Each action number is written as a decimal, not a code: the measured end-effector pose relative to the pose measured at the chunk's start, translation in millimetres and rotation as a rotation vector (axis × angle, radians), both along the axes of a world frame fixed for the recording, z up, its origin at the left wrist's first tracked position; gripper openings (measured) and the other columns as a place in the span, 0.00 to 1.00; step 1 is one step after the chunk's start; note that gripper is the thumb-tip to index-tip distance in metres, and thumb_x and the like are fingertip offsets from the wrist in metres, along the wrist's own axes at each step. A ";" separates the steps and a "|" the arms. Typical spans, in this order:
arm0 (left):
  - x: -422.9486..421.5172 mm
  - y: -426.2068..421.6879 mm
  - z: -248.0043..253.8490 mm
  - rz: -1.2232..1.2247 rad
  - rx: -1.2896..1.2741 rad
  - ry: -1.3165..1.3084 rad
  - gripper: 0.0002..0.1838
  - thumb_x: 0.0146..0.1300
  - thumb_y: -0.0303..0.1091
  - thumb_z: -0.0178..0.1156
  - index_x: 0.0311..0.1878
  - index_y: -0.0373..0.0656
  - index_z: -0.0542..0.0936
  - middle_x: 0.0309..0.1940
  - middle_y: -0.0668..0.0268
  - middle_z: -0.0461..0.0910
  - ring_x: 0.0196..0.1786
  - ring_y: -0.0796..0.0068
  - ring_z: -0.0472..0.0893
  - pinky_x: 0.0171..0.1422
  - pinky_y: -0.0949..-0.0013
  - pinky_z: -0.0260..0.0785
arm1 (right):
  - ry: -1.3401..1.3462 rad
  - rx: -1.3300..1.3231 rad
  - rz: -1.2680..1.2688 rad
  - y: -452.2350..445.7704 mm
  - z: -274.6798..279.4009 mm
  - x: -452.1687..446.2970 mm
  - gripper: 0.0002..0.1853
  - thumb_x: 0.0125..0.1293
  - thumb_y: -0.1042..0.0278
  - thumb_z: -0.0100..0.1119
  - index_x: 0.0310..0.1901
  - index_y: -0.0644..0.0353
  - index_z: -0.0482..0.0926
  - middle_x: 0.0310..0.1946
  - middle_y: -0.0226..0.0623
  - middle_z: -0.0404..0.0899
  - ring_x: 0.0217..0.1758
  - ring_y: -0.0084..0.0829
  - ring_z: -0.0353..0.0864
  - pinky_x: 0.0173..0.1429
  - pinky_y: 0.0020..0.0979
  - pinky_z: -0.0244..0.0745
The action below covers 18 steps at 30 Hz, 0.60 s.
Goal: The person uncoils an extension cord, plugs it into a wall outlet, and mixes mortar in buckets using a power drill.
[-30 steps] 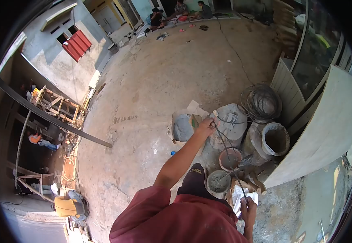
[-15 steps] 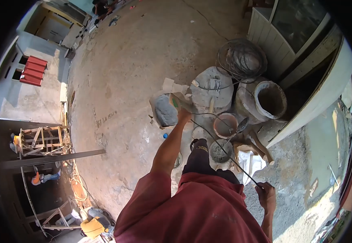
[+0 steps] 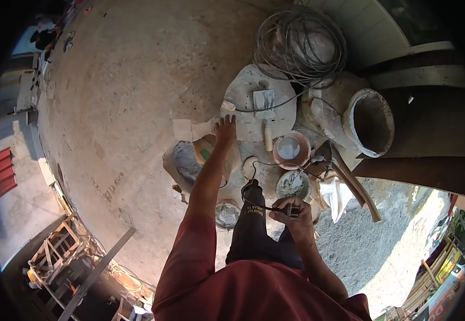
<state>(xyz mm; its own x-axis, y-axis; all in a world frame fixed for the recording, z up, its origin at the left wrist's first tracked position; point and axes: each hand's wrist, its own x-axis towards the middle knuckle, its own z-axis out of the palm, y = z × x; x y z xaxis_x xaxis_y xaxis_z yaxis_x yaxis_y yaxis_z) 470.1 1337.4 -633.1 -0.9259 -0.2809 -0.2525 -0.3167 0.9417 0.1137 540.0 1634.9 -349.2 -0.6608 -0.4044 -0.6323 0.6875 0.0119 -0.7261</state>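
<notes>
My left hand point(image 3: 225, 130) reaches forward with its fingers stretched out, at the near-left edge of a round cement-stained slab point(image 3: 248, 88). Just beyond the fingertips lies a pale cable end point(image 3: 228, 106), joined to a cord on the slab. My right hand point(image 3: 295, 216) is closed round the end of a thin black cable point(image 3: 259, 205), in front of my dark trousers. Below my left wrist stands an open bag of grey powder point(image 3: 185, 160). On the slab lie a wide flat-bladed tool point(image 3: 264, 101) and a pale handle point(image 3: 268, 136).
A large cable coil point(image 3: 302, 45) lies behind the slab. To the right are a reddish bucket point(image 3: 291, 148), a bucket of grey mix point(image 3: 293, 184), a crusted round container point(image 3: 370, 123) and wooden strips point(image 3: 353, 184). Another bucket point(image 3: 227, 214) stands beside my leg.
My left hand has moved off the bag and the cable, forward to the slab's edge. My right hand has come inward and forward, and the cable, taut before, now hangs slack.
</notes>
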 end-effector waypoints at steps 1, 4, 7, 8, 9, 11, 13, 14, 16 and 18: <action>-15.5 -10.7 -8.8 -0.082 -0.071 0.072 0.27 0.57 0.31 0.58 0.63 0.46 0.71 0.60 0.56 0.70 0.66 0.51 0.67 0.66 0.41 0.61 | -0.014 0.023 -0.029 -10.9 -5.3 -3.5 0.14 0.48 0.87 0.71 0.34 0.62 0.77 0.38 0.36 0.82 0.41 0.23 0.81 0.46 0.25 0.79; -43.0 -33.8 -33.2 -0.259 -0.195 0.180 0.26 0.55 0.33 0.60 0.61 0.46 0.73 0.60 0.57 0.70 0.66 0.52 0.66 0.70 0.39 0.55 | 0.041 -0.057 -0.052 -28.7 -20.3 -14.1 0.16 0.49 0.84 0.72 0.37 0.60 0.77 0.41 0.38 0.82 0.43 0.23 0.81 0.47 0.24 0.78; -57.8 -45.2 -48.4 -0.366 -0.284 0.085 0.27 0.53 0.34 0.63 0.59 0.46 0.74 0.59 0.56 0.70 0.64 0.54 0.67 0.70 0.37 0.53 | 0.016 -0.039 -0.121 -33.7 -29.2 -26.7 0.15 0.52 0.83 0.72 0.39 0.62 0.77 0.41 0.35 0.82 0.43 0.20 0.80 0.47 0.22 0.79; -60.4 -47.6 -50.5 -0.382 -0.307 -0.054 0.28 0.51 0.34 0.64 0.59 0.47 0.73 0.59 0.56 0.70 0.63 0.55 0.68 0.69 0.36 0.54 | 0.014 -0.034 -0.132 -33.9 -30.5 -30.0 0.15 0.52 0.83 0.72 0.39 0.62 0.77 0.41 0.35 0.82 0.43 0.20 0.80 0.47 0.22 0.79; -61.4 -51.2 -57.3 -0.389 -0.308 -0.052 0.28 0.51 0.34 0.64 0.59 0.47 0.73 0.59 0.56 0.70 0.63 0.55 0.68 0.69 0.36 0.54 | 0.028 0.011 -0.160 -34.2 -31.9 -34.6 0.14 0.53 0.81 0.72 0.39 0.63 0.78 0.40 0.35 0.83 0.42 0.20 0.80 0.47 0.22 0.78; -50.2 -58.8 -72.2 -0.437 -0.308 0.107 0.24 0.50 0.39 0.66 0.52 0.46 0.78 0.51 0.56 0.74 0.59 0.57 0.73 0.68 0.41 0.56 | 0.029 0.051 -0.197 -40.9 -29.6 -39.6 0.14 0.53 0.79 0.72 0.40 0.64 0.78 0.39 0.34 0.83 0.41 0.20 0.80 0.47 0.23 0.76; -50.1 -56.2 -44.2 -0.419 -0.184 -0.123 0.23 0.50 0.39 0.66 0.52 0.46 0.78 0.50 0.56 0.74 0.56 0.55 0.75 0.64 0.41 0.60 | -0.079 0.140 -0.333 -47.5 -24.2 -49.1 0.13 0.55 0.76 0.72 0.40 0.66 0.79 0.35 0.34 0.84 0.38 0.20 0.80 0.46 0.23 0.74; -53.2 -54.2 -22.9 -0.389 -0.063 -0.349 0.22 0.51 0.39 0.66 0.51 0.45 0.78 0.48 0.56 0.75 0.52 0.54 0.78 0.60 0.42 0.65 | -0.096 0.202 -0.367 -50.5 -25.7 -49.6 0.11 0.55 0.76 0.72 0.38 0.68 0.81 0.32 0.33 0.83 0.35 0.20 0.79 0.45 0.23 0.74; -59.4 -50.7 19.7 -0.378 0.295 -0.539 0.18 0.56 0.39 0.64 0.50 0.45 0.79 0.46 0.57 0.76 0.49 0.54 0.79 0.56 0.44 0.70 | -0.021 0.197 -0.405 -62.0 -38.1 -46.9 0.10 0.56 0.74 0.71 0.38 0.68 0.82 0.30 0.32 0.83 0.33 0.19 0.78 0.42 0.23 0.74; -45.4 -28.1 89.3 0.021 1.080 -0.855 0.17 0.64 0.40 0.61 0.52 0.41 0.76 0.46 0.56 0.78 0.47 0.54 0.81 0.52 0.49 0.76 | 0.054 0.241 -0.329 -68.8 -36.4 -39.4 0.11 0.60 0.69 0.69 0.38 0.68 0.83 0.27 0.31 0.81 0.28 0.18 0.76 0.37 0.22 0.71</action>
<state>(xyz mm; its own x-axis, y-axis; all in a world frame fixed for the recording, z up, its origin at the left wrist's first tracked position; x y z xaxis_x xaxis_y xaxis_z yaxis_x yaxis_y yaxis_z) 424.7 1309.3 -543.8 -0.3716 0.4047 -0.8355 -0.6707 0.5053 0.5430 500.6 1566.1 -385.7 -0.7654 -0.0104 -0.6435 0.6435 -0.0285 -0.7649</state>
